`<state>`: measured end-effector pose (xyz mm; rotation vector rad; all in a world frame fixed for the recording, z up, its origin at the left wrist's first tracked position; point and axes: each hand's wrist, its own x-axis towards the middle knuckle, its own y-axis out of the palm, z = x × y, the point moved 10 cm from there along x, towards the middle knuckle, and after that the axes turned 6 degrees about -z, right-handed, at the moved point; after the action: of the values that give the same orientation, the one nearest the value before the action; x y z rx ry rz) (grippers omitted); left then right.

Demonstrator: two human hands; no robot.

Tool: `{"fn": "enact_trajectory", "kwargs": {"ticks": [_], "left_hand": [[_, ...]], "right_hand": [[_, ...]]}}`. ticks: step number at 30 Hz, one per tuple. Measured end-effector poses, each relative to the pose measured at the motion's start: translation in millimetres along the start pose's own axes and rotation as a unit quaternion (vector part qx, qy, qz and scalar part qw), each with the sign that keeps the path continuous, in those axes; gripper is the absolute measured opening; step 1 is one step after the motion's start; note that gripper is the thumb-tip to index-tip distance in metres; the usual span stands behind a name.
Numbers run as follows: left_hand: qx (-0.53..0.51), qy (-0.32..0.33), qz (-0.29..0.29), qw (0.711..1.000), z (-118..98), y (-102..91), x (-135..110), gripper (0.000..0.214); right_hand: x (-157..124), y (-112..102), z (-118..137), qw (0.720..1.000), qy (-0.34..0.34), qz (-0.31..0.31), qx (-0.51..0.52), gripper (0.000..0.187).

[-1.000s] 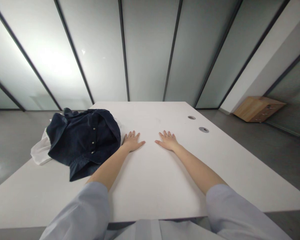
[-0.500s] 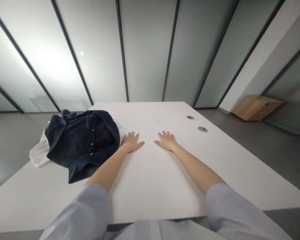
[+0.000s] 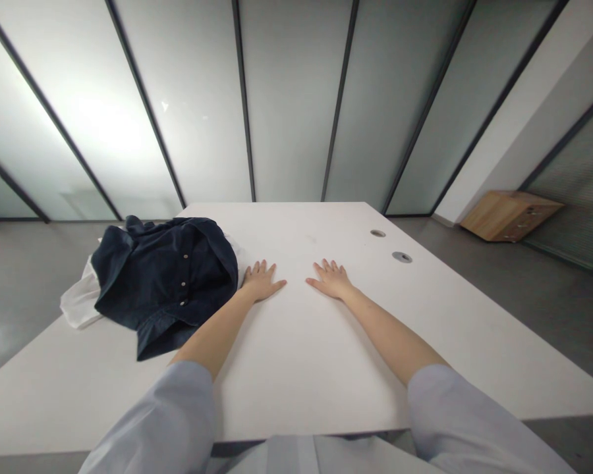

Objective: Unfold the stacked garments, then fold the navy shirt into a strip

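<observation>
On the white table (image 3: 306, 368) I see a dark shirt (image 3: 151, 280) crumpled at left, long axis unclear, one corner (image 3: 145, 345) pointing nearward. The left hand (image 3: 260, 283), beside it, and right hand (image 3: 332, 281) lie flat, fingers (image 3: 319, 268) wide. The shirt's buttons (image 3: 183, 284) line up near-to-far.

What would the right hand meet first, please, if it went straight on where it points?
The right hand would probably meet the frosted glass panel beyond the far table edge; depth there is unclear.

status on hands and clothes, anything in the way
Left hand and right hand flat on table, holding nothing. Navy garment heaped left, white cloth poking out. Left forearm partly hides navy garment.
</observation>
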<state>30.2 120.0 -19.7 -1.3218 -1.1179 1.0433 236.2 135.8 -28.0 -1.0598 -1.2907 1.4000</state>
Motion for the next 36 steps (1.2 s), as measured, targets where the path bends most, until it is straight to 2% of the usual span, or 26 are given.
{"fn": "enact_trajectory", "kwargs": {"ticks": [36], "left_hand": [[0.004,0.000,0.002,1.000,-0.1,0.6,0.1,0.088]], "right_hand": [[2.3,3.9,-2.3,1.000,0.002,0.008,-0.005,0.090]]}}
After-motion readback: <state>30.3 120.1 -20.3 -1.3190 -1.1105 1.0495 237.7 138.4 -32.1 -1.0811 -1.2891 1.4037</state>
